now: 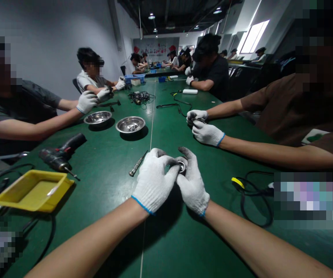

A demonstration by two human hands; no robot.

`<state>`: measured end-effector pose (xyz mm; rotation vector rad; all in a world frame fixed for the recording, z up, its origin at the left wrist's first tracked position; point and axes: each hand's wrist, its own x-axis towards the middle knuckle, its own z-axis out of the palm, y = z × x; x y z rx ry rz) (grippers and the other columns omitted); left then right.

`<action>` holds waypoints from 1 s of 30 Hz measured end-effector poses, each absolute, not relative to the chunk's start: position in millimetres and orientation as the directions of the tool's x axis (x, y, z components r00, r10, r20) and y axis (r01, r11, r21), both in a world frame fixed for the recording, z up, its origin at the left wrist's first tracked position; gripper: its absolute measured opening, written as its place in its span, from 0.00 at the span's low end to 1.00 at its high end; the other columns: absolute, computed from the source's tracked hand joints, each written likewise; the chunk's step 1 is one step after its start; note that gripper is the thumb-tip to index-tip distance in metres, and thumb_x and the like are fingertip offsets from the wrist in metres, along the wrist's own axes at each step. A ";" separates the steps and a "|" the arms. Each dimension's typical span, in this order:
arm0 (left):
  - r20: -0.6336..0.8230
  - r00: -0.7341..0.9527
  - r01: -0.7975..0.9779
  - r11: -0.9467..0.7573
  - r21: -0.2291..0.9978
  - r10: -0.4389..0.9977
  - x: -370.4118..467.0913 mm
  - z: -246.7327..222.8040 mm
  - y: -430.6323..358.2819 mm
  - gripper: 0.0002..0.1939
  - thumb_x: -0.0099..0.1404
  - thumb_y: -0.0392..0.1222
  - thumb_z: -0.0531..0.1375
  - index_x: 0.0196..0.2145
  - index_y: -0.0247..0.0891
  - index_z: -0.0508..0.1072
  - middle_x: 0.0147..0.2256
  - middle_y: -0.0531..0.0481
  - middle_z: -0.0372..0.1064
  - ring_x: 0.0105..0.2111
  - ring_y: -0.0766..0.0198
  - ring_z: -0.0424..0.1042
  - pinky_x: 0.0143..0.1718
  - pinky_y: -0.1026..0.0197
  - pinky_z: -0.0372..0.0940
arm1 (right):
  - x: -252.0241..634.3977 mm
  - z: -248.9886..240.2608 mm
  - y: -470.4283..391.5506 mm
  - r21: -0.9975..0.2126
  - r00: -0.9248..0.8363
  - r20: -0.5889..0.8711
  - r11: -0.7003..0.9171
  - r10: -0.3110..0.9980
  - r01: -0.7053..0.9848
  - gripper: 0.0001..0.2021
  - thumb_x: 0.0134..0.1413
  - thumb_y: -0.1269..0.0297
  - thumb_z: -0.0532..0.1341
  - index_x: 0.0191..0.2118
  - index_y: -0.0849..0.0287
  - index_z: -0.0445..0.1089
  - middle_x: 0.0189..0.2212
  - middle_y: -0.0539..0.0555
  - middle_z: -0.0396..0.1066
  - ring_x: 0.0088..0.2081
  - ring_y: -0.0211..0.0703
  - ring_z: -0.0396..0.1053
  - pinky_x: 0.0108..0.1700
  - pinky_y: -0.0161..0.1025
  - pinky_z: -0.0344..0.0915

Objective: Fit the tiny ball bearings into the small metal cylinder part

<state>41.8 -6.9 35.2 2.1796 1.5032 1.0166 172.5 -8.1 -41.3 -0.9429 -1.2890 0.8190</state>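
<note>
A small round metallic part [181, 166] is held between my two gloved hands above the green table [166, 247]. My left hand [155, 180] pinches its left side with thumb and fingertips. On the other side, my right hand [193, 183] has its thumb and fingers around the part. Both gloves are white with darkened fingertips and blue cuffs. Just left of my left hand lies a slim screwdriver [137, 164]. The part's finer details are too small to make out.
Two metal bowls [97, 117] [130, 125], a power drill [59, 154] and a yellow tray [33, 191] are at left. Black cables [256, 200] lie at right, with a tangled bundle [141, 97] farther back. A person's gloved hands [207, 133] work close by at right; others sit around.
</note>
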 end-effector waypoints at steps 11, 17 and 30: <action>0.341 0.433 0.682 -0.551 0.482 0.834 26.7 56.8 1.0 0.05 0.69 0.40 0.68 0.38 0.39 0.85 0.42 0.45 0.73 0.45 0.54 0.75 0.47 0.53 0.71 | 170.7 -34.0 -10.5 -0.917 0.041 0.373 0.375 0.927 -0.135 0.36 0.46 0.74 0.59 0.64 0.52 0.58 0.33 0.46 0.68 0.32 0.40 0.67 0.36 0.37 0.67; 0.323 0.578 0.618 -0.661 0.426 0.749 17.9 63.3 7.5 0.06 0.70 0.40 0.67 0.41 0.40 0.86 0.44 0.45 0.73 0.44 0.55 0.75 0.48 0.53 0.72 | 170.4 -27.9 -14.1 -0.911 -0.008 0.360 0.350 0.933 -0.218 0.37 0.40 0.73 0.59 0.61 0.53 0.61 0.34 0.48 0.71 0.32 0.42 0.68 0.34 0.38 0.65; 0.306 0.643 0.568 -0.705 0.425 0.702 21.1 62.4 8.0 0.05 0.68 0.37 0.69 0.40 0.42 0.86 0.42 0.46 0.74 0.43 0.56 0.75 0.46 0.56 0.71 | 171.7 -24.4 -14.4 -0.918 -0.062 0.346 0.324 0.936 -0.227 0.38 0.36 0.72 0.57 0.60 0.52 0.61 0.42 0.52 0.79 0.42 0.51 0.79 0.43 0.46 0.73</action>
